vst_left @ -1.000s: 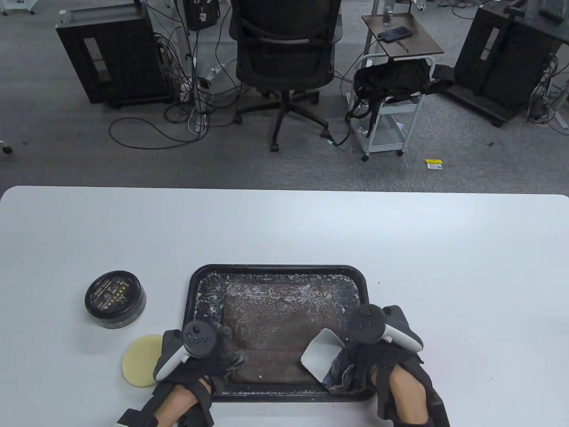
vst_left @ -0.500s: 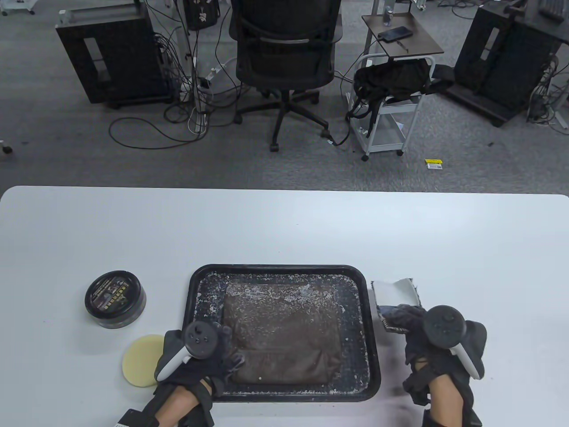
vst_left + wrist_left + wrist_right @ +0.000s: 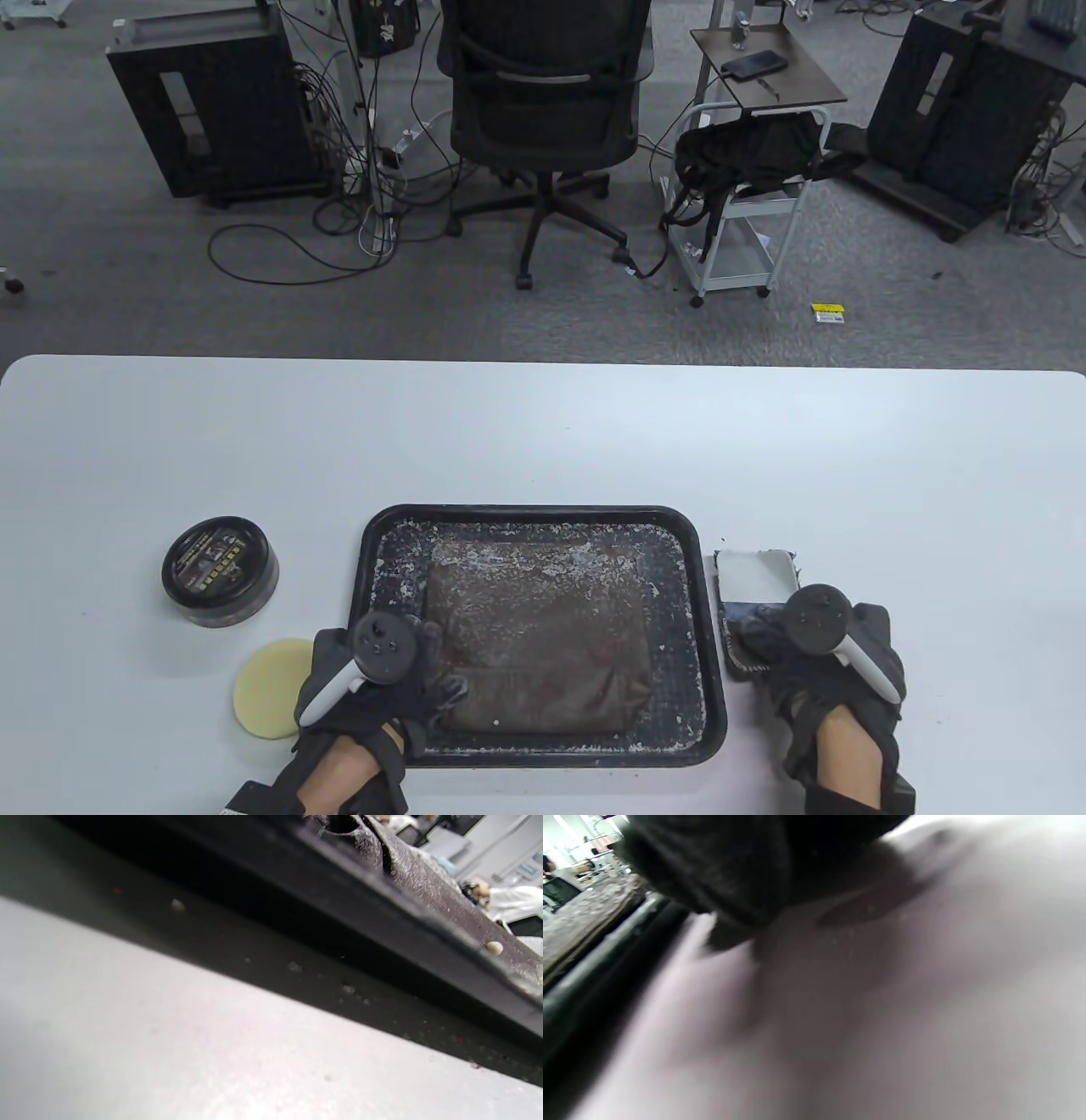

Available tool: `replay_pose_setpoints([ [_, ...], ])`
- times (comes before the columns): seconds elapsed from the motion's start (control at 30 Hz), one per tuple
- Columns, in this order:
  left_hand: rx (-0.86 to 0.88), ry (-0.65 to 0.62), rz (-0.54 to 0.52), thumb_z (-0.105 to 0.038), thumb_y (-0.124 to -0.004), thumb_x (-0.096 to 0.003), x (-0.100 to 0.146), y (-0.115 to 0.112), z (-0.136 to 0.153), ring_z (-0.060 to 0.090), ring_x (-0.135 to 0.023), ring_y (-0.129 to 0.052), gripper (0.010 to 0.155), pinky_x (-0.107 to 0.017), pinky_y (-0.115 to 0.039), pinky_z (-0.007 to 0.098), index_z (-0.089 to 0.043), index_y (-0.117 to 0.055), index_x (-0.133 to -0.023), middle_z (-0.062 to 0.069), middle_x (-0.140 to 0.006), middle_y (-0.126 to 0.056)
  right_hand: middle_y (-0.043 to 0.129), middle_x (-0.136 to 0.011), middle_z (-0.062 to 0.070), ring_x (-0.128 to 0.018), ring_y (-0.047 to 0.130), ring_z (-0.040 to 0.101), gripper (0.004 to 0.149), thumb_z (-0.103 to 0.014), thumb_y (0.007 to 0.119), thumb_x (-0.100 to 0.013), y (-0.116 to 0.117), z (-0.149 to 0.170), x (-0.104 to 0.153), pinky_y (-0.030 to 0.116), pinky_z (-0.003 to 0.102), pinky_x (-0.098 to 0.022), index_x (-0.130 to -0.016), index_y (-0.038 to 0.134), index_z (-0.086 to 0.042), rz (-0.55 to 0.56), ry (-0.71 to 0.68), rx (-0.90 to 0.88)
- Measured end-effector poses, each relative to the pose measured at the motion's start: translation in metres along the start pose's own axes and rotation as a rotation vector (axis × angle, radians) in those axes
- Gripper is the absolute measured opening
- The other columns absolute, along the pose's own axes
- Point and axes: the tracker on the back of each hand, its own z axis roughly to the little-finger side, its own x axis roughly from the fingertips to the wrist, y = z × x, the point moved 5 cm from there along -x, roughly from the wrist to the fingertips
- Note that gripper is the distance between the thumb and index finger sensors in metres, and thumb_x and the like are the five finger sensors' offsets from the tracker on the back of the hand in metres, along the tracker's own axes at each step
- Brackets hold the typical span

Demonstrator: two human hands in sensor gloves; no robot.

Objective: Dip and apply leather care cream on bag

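A brown leather bag (image 3: 543, 637), speckled with white cream, lies in a black tray (image 3: 679, 543). My left hand (image 3: 428, 679) rests over the tray's front-left corner, fingers on the bag's corner; its grip is hidden. The left wrist view shows the tray wall (image 3: 382, 925) and the bag (image 3: 428, 878) above it. A white sheet with a dark frayed edge (image 3: 755, 576) lies on the table right of the tray. My right hand (image 3: 751, 638) holds its near end. A closed black cream tin (image 3: 221, 570) and a round yellow sponge (image 3: 265, 688) sit left of the tray.
The white table (image 3: 543, 441) stretches behind the tray and to both sides. Beyond its far edge are an office chair (image 3: 543, 93), a small cart (image 3: 747, 212) and cables on the floor. The right wrist view is blurred, showing table and tray rim (image 3: 594, 955).
My right hand lifted the white sheet off the bag, carried it right past the tray and lowered it onto the table. The left hand has not moved.
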Motion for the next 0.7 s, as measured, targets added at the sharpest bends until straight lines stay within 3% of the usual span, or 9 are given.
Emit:
replay_pose_setpoints([
  [0.13,0.06,-0.036,-0.096,-0.063,-0.066,-0.0392,0.005,0.017,-0.002,0.033,-0.103,-0.032,0.08,-0.074,-0.036,0.05,-0.024,-0.043,-0.105,0.004,-0.112,-0.032,0.045,-0.11,0.006,-0.1,0.031,0.037,0.078,-0.03,0.096,-0.031,-0.006,-0.001,0.005,0.029,0.066,-0.067,-0.102,0.066,-0.02,0.009,-0.015,-0.017],
  [0.3,0.141,-0.132,-0.311,-0.054,-0.076,-0.0391,0.029,0.055,-0.008,0.038,-0.096,-0.056,0.073,-0.068,-0.053,0.051,-0.02,-0.059,-0.101,0.01,-0.108,-0.053,0.051,-0.11,0.009,-0.101,0.041,0.038,0.076,-0.032,0.095,-0.032,-0.025,-0.012,0.02,0.031,0.067,-0.067,-0.101,0.069,-0.018,0.099,-0.079,-0.071],
  [0.47,0.164,-0.176,-0.472,-0.05,-0.081,-0.0386,0.053,0.083,-0.008,0.039,-0.092,-0.065,0.07,-0.065,-0.06,0.051,-0.019,-0.065,-0.099,0.011,-0.105,-0.063,0.062,-0.108,0.009,-0.1,0.053,0.038,0.068,-0.032,0.093,-0.034,-0.034,-0.027,0.026,0.037,0.066,-0.068,-0.098,0.076,-0.019,0.182,-0.119,-0.075],
  [0.7,0.111,-0.19,-0.581,-0.05,-0.083,-0.0379,0.075,0.103,-0.007,0.038,-0.092,-0.066,0.071,-0.064,-0.062,0.05,-0.019,-0.066,-0.099,0.01,-0.105,-0.064,0.073,-0.104,0.009,-0.096,0.068,0.037,0.062,-0.037,0.09,-0.035,-0.046,-0.044,0.036,0.057,0.062,-0.068,-0.094,0.082,-0.019,0.335,-0.148,-0.021],
])
